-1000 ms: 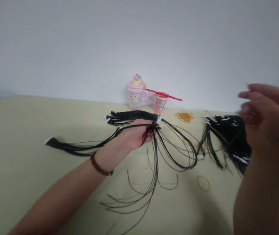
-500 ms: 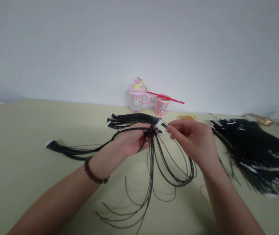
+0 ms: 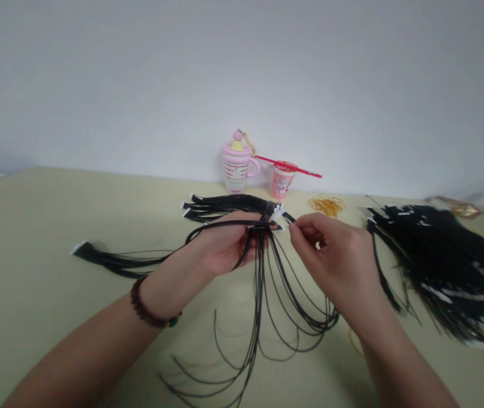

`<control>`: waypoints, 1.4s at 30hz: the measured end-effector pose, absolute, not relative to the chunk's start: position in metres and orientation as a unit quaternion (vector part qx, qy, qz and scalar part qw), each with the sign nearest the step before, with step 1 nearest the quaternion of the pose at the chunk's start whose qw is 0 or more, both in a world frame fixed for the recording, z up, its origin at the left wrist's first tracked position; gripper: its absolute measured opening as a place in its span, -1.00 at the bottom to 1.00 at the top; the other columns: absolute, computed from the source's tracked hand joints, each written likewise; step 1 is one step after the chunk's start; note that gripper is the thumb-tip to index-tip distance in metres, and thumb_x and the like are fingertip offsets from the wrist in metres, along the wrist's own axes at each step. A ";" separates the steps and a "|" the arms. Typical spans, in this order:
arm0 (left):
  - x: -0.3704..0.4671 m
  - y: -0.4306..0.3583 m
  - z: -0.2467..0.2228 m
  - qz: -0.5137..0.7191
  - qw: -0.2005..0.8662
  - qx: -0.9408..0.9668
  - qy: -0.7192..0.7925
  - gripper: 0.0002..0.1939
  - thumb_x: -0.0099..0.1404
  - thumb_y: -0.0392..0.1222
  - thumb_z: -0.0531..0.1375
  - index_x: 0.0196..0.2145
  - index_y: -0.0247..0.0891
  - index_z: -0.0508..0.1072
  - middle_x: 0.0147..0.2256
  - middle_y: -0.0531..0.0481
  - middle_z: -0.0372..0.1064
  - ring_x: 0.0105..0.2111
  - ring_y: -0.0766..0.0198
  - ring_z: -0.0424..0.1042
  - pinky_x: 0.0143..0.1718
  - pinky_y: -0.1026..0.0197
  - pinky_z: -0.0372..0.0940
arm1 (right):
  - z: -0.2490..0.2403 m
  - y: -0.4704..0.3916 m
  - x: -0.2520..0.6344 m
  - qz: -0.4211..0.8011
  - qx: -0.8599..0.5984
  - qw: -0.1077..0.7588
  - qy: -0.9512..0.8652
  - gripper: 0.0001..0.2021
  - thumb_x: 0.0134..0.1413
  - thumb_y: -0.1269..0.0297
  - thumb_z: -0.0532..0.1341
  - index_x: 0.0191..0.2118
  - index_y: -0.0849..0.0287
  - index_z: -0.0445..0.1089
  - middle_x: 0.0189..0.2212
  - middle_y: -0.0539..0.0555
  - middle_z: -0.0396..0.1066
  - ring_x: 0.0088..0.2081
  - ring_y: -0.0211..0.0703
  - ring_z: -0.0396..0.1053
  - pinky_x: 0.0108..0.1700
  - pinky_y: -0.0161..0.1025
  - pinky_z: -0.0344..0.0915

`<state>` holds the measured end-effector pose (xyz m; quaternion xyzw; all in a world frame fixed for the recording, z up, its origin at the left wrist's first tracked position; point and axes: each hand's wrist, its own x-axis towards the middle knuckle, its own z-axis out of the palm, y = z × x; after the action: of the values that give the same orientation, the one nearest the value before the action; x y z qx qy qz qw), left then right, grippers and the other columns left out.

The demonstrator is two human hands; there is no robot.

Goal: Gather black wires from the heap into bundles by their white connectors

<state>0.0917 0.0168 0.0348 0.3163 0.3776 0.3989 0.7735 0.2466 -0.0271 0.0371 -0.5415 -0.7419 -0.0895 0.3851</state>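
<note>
The right hand [image 3: 335,260], out at the right edge of view a second ago, now sits beside the left hand [image 3: 225,249], fingertips pinched on a white-tagged cord end [image 3: 287,217]. The left hand is closed around the looped black cords [image 3: 263,283]. Farther right lies the loose cord pile [image 3: 437,255]; beyond, rubber bands [image 3: 327,205] and a pink cup [image 3: 237,164].

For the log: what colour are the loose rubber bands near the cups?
Yellow-orange rubber bands, clearest in the head view.
</note>
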 end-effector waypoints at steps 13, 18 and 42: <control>0.094 0.018 0.026 0.409 0.793 0.352 0.284 -0.92 0.11 -0.46 0.08 -0.47 -0.36 0.29 -0.57 0.08 0.25 -0.63 0.51 0.21 -0.60 0.43 0.16 | 0.036 -0.028 0.245 -0.125 -0.551 0.365 -0.740 -0.88 -0.01 0.35 0.15 -0.48 0.22 0.40 -0.59 0.01 0.40 -0.55 -0.25 0.35 -0.46 -0.35 0.15; 0.094 0.019 0.021 0.418 0.783 0.371 0.273 -0.92 0.11 -0.44 0.09 -0.48 -0.33 0.27 -0.58 0.10 0.21 -0.61 0.50 0.19 -0.59 0.41 0.13 | 0.031 -0.028 0.244 -0.171 -0.548 0.374 -0.728 -0.88 -0.01 0.36 0.15 -0.47 0.23 0.40 -0.59 0.02 0.40 -0.54 -0.23 0.36 -0.43 -0.33 0.18; 0.091 0.013 0.038 0.376 0.710 0.457 0.381 -0.91 0.13 -0.33 0.11 -0.52 -0.35 0.30 -0.63 0.12 0.12 -0.70 0.55 0.06 -0.73 0.46 -0.08 | 0.028 -0.029 0.241 -0.249 -0.474 0.346 -0.771 -0.82 0.10 0.40 0.11 -0.46 0.26 0.39 -0.54 0.08 0.36 -0.43 -0.18 0.32 -0.37 -0.26 0.19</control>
<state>0.0909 0.0134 0.0375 0.4575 0.3812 0.3759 0.7100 0.2406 -0.0285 0.0281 -0.4740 -0.7705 -0.2488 0.3459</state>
